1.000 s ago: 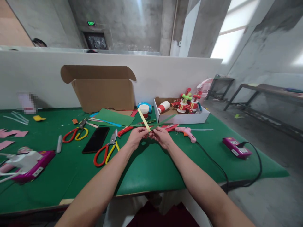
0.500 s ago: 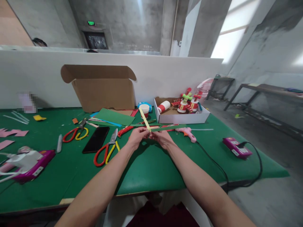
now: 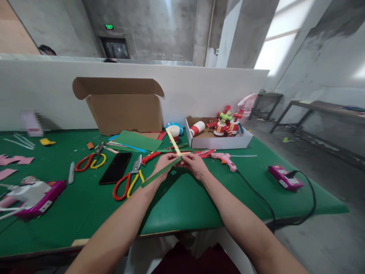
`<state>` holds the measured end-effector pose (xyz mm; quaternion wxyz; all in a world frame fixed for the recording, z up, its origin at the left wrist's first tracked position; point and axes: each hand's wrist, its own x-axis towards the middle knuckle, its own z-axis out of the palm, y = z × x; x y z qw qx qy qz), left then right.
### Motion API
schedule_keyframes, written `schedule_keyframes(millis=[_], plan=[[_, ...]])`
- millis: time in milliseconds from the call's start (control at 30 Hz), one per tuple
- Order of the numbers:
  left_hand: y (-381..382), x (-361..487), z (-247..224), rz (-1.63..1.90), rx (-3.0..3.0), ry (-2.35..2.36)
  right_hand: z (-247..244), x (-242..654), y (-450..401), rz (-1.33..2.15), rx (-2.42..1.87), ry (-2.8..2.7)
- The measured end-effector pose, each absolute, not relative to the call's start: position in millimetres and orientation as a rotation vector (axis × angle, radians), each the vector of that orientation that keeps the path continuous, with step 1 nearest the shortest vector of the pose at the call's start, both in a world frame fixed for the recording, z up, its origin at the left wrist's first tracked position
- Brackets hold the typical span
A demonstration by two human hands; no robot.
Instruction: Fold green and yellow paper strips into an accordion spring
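Note:
Over the middle of the green table, my left hand (image 3: 167,161) and my right hand (image 3: 194,164) meet with their fingertips pinched on two joined paper strips. The yellow paper strip (image 3: 173,141) sticks up and away from the fingers, leaning left. From the same spot the green paper strip (image 3: 159,173) runs down to the left, across my left hand and wrist. The fold where the strips cross is mostly covered by my fingers. Just behind the hands stand a paper cup (image 3: 173,134) and a small coiled paper spring (image 3: 181,146).
Left of my hands lie two pairs of scissors (image 3: 129,180) (image 3: 92,160), a phone (image 3: 116,168) and paper sheets (image 3: 139,140). A pink glue gun (image 3: 226,160) with a cord lies to the right. Behind it, a white box (image 3: 219,143) holds cup figures. Power strips (image 3: 286,179) sit at both sides.
The green strip has swung from pointing right, over my right hand, to pointing down-left across my left wrist. The yellow strip and both hands stay nearly in place.

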<state>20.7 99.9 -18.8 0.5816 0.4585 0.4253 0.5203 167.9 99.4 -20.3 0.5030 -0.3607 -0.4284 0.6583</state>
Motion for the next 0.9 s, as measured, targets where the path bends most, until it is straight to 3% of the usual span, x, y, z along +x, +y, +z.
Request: schedule_keyframes(millis=[900], plan=[[90,27,-6,1.359,1.169,1.044,-13,171,99,1.389,-0.913,-1.181]])
